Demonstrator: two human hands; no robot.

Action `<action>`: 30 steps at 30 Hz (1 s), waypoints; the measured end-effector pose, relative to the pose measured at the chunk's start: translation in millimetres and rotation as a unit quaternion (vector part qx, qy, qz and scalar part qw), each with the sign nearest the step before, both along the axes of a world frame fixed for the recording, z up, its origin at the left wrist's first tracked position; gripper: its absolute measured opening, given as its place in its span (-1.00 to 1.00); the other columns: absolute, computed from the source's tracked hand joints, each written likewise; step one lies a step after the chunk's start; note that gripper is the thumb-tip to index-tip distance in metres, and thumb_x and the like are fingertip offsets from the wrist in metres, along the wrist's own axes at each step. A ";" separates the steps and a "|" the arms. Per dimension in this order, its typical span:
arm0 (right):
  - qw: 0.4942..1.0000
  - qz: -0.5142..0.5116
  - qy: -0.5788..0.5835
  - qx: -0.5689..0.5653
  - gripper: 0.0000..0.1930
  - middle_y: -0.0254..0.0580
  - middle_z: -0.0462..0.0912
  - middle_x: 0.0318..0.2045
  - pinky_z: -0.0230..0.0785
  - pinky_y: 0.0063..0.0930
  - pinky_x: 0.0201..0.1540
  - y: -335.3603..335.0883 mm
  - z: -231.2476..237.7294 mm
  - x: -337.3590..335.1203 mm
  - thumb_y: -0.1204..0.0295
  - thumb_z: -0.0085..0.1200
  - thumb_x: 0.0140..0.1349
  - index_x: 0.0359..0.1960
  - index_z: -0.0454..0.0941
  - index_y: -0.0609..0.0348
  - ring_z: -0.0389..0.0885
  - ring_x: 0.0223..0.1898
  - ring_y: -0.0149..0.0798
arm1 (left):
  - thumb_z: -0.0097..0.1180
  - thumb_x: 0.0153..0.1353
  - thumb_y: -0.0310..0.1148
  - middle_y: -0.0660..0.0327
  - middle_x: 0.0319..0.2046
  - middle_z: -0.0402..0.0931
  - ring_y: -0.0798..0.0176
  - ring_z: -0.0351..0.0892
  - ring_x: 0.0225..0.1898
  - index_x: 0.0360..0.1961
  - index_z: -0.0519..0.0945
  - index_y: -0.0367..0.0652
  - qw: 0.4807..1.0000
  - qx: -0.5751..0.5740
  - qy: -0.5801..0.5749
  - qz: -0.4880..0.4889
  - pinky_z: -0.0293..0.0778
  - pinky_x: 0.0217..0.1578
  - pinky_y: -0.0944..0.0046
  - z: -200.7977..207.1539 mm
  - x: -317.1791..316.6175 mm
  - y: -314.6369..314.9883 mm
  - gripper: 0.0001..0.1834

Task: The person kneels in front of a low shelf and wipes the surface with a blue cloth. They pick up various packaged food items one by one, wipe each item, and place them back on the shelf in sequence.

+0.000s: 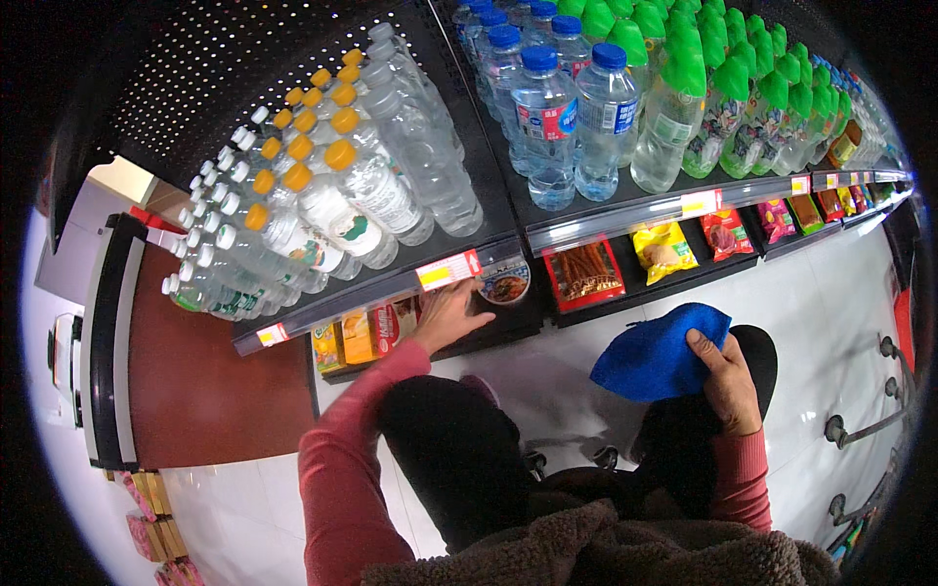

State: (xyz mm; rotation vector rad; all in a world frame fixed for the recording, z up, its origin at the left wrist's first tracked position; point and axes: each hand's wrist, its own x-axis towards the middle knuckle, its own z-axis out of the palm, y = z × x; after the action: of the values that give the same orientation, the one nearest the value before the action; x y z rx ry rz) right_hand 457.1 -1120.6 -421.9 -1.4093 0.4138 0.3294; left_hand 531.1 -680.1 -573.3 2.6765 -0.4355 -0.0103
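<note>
My right hand (731, 383) grips a blue cloth (657, 354) between thumb and fingers, off to the right above my knee. My left hand (451, 318) reaches to the lower shelf just under the upper shelf's front edge, thumb stretched out and apart, fingertips partly hidden behind a price tag (449, 271). Nothing shows in that hand. Beside its fingers is a round instant noodle bowl (504, 285) with a printed lid. Red and yellow snack packs (391, 324) lie to the left of the wrist.
Above stand rows of clear bottles with orange caps (340, 154), white caps, blue caps (610, 57) and green caps (684, 70). Snack bags (664, 249) line the lower shelf at right. A wheeled base (835, 430) stands on the floor at far right.
</note>
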 end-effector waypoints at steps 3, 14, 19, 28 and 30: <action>0.998 0.014 0.008 -0.054 -0.56 -0.26 0.67 -0.17 0.42 -0.47 0.02 4.2 -0.5 3.3 0.14 0.24 0.32 0.00 0.56 0.27 0.59 -0.12 -0.39 | 0.35 0.12 0.00 -0.01 -0.14 0.65 0.01 0.68 -0.32 0.21 0.44 -0.22 0.997 0.048 -0.052 -0.026 0.52 -0.24 0.05 -15.1 26.0 -9.0 -0.26; 0.996 0.050 -0.051 -0.059 -0.64 -0.33 0.67 -0.22 0.37 -0.53 0.00 3.6 11.3 8.4 0.20 0.17 0.39 -0.04 0.62 0.28 0.56 -0.17 -0.44 | 0.53 -0.07 -0.07 0.05 0.07 0.62 0.11 0.61 0.05 0.21 0.51 -0.16 0.946 -0.107 0.301 0.051 0.45 0.12 0.16 -59.9 79.1 -28.1 -0.18; 0.993 0.081 -0.080 -0.033 -0.66 -0.34 0.67 -0.26 0.37 -0.55 -0.02 -6.1 11.7 9.3 0.22 0.15 0.41 -0.04 0.62 0.29 0.55 -0.20 -0.46 | 0.56 -0.17 0.02 -0.08 0.15 0.53 -0.05 0.52 0.19 0.25 0.43 -0.28 0.972 0.021 0.230 0.045 0.38 0.21 0.08 -51.0 72.9 -36.0 -0.01; 0.991 0.086 -0.089 -0.049 -0.62 -0.37 0.65 -0.29 0.38 -0.55 -0.07 -7.9 12.1 3.1 0.14 0.12 0.42 -0.06 0.61 0.26 0.52 -0.24 -0.48 | 0.54 -0.28 0.15 -0.24 0.30 0.31 -0.18 0.28 0.36 0.38 0.22 -0.41 0.971 -0.004 0.225 0.081 0.24 0.34 0.05 -41.0 72.9 -58.7 0.28; 0.989 0.096 -0.105 -0.039 -0.62 -0.37 0.65 -0.30 0.38 -0.55 -0.09 -8.8 11.4 2.9 0.14 0.11 0.43 -0.06 0.61 0.27 0.53 -0.25 -0.49 | 0.52 -0.28 0.18 -0.23 0.33 0.25 -0.22 0.20 0.40 0.40 0.19 -0.38 0.975 0.039 0.203 0.078 0.21 0.35 0.02 -33.9 71.0 -70.5 0.30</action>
State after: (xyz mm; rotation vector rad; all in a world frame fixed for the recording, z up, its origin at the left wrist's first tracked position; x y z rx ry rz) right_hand 460.1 -1129.4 -410.4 -1.5481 0.1186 0.3196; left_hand 602.1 -750.6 -607.3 2.6804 -0.0960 -0.5260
